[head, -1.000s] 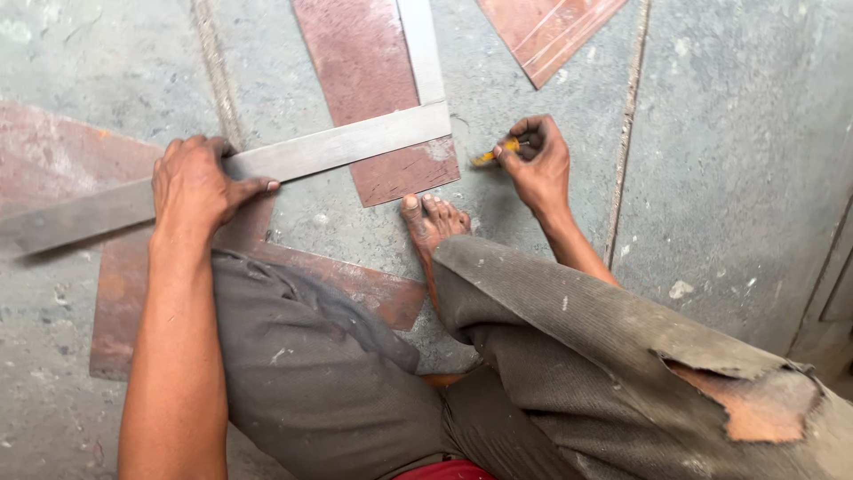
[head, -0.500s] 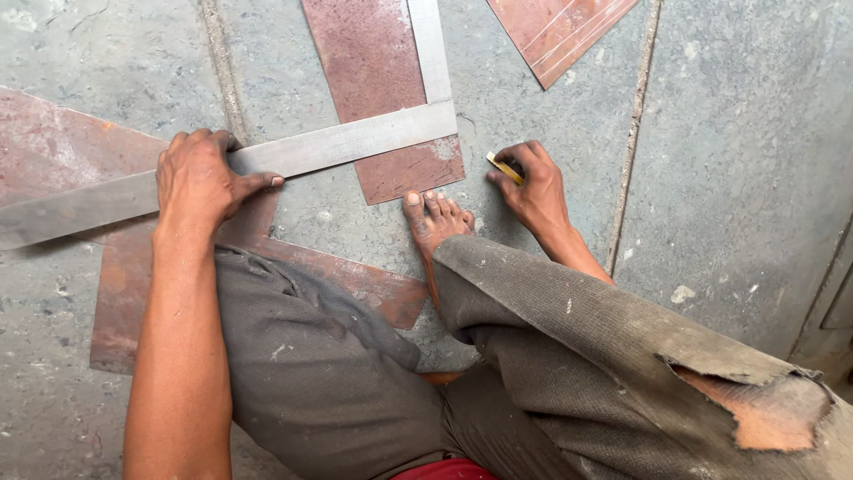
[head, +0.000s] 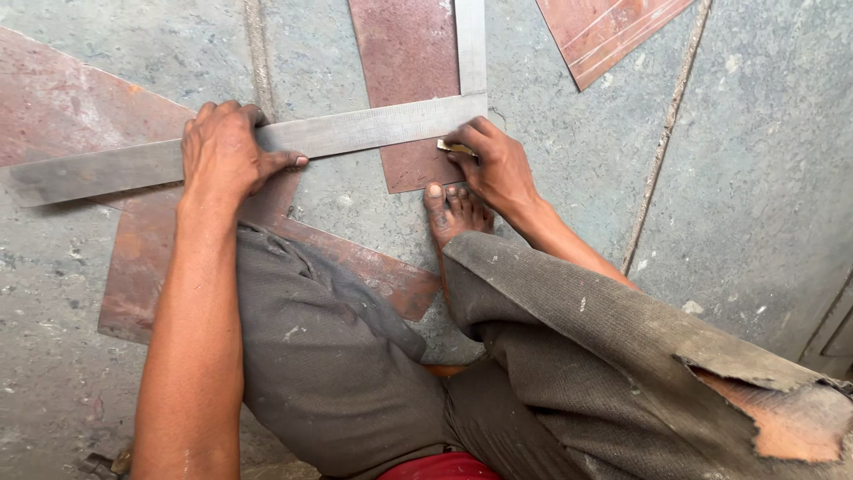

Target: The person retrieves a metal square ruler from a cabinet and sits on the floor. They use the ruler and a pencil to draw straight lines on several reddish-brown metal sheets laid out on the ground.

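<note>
Dull scuffed metal square (head: 267, 142), matt reddish stone tile (head: 404, 53), rough grey concrete floor (head: 755, 178).

Steel-grey square (head: 267, 142) over reddish-brown tile (head: 404, 62) — yellow marker (head: 451, 147) beside it, grey-green floor (head: 755, 178), grey dusty trousers (head: 338, 356).
</note>
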`<state>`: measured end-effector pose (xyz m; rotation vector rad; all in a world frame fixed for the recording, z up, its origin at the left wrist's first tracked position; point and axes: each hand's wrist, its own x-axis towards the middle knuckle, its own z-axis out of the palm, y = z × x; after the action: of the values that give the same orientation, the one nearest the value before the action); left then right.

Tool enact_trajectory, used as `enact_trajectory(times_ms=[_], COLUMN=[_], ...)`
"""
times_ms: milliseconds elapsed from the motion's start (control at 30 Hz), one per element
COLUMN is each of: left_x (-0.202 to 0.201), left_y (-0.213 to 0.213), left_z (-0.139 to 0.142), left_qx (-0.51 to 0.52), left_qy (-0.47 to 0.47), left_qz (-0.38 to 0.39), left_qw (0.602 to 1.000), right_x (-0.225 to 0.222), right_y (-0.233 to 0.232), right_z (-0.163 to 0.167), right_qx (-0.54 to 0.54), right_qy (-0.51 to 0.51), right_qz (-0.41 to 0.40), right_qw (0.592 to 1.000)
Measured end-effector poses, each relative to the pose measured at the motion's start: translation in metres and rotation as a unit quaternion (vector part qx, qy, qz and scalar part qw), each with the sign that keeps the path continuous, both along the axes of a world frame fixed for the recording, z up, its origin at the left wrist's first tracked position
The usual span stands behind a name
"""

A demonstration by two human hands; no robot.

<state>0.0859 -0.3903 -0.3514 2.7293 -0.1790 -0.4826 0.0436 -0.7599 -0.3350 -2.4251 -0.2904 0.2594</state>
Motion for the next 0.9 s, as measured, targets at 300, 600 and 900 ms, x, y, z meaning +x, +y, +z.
enact_trajectory(times_ms=[300,600,900], left_x=[0.002,-0.004,-0.003], left_y=[0.001,0.002,0.000], left_z=[-0.002,-0.005,-0.005], left_qx=[0.003,0.002,0.010], left_qy=[-0.002,-0.026,-0.013], left_qz=[-0.010,-0.015,-0.012], left_qw=[1.000,1.000,1.000], right_x=[-0.007,-0.001,0.007], right_y=[-0.018,0.016,0.027], right_z=[-0.003,0.004,-0.004], right_qx=[0.013,0.012,-0.094], right_qy=[-0.015,0.004,0.008], right_qz=[-0.066,-0.003,-0.003], right_qw=[0.998,1.000,0.996])
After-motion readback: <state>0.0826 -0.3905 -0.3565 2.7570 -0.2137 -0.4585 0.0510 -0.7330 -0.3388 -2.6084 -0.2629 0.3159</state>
